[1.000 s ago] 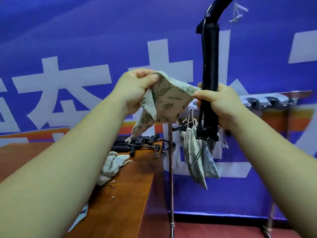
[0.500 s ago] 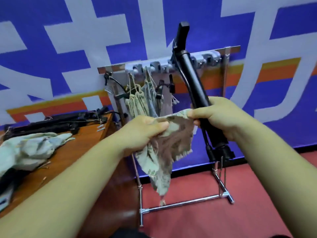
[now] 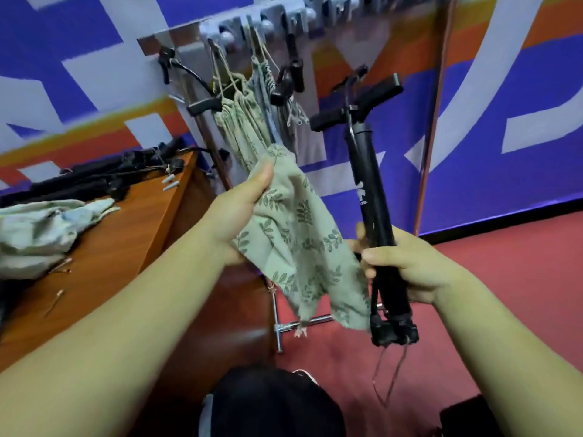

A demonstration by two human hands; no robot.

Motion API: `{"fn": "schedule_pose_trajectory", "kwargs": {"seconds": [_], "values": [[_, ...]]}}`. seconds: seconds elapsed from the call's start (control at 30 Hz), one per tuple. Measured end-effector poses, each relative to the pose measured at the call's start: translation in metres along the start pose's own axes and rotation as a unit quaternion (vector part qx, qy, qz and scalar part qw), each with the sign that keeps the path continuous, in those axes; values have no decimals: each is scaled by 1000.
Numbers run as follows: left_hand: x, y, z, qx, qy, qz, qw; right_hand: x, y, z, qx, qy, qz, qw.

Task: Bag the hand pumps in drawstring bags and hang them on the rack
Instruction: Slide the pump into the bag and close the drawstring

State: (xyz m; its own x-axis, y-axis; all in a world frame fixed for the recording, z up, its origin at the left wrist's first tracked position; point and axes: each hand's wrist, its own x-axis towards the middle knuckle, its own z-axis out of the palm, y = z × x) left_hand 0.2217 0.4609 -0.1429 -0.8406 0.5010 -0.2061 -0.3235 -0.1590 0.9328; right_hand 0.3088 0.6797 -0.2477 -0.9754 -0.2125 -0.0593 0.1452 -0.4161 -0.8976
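Note:
My right hand (image 3: 407, 266) grips a black hand pump (image 3: 369, 181) by its lower barrel, handle end up, its base hanging just below my fist. My left hand (image 3: 239, 209) pinches the upper edge of a pale green leaf-print drawstring bag (image 3: 303, 247), which hangs slack beside the pump. The bag's far side touches my right fingers. Behind them stands the metal rack (image 3: 315, 14), with bagged pumps (image 3: 246, 121) hanging from its hooks by their cords.
A brown wooden table (image 3: 132, 234) is at the left, holding several black pumps (image 3: 94, 181), a heap of empty bags (image 3: 41, 228) and a few small loose parts. The rack's foot bar (image 3: 303, 323) lies on the red floor. A blue banner wall is behind.
The view has tilted down. My right hand has slid down the pump, whose T-handle now shows at the top. The bag hangs lower and more spread out between my hands.

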Motion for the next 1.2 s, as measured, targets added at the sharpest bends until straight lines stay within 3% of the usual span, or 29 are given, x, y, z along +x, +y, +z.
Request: {"fn": "schedule_pose_trajectory", "kwargs": {"seconds": [0.17,0.27,0.4,0.47,0.5,0.63,0.8,1.03,1.2], "values": [[15,-7,-9,35,4,-23,999,7,3,-1,-79,51,-12,995],[21,-14,-11,113,121,-36,986,10,2,-1,-88,81,-18,993],[28,-26,-24,308,285,67,905,19,-8,-2,-34,119,-23,992],[27,-26,-24,408,295,125,855,22,-12,-1,-19,118,-27,993],[25,-26,-22,435,268,142,848,23,-14,0,-17,113,-29,993],[17,-39,-1,409,51,63,909,25,-22,5,-2,74,-36,997],[17,-48,5,372,-45,-3,927,26,-28,3,22,21,-28,999],[26,-59,7,320,-41,-40,946,31,-24,3,26,26,-31,999],[44,-47,-5,236,61,5,970,32,-22,2,-74,89,-59,992]]}}
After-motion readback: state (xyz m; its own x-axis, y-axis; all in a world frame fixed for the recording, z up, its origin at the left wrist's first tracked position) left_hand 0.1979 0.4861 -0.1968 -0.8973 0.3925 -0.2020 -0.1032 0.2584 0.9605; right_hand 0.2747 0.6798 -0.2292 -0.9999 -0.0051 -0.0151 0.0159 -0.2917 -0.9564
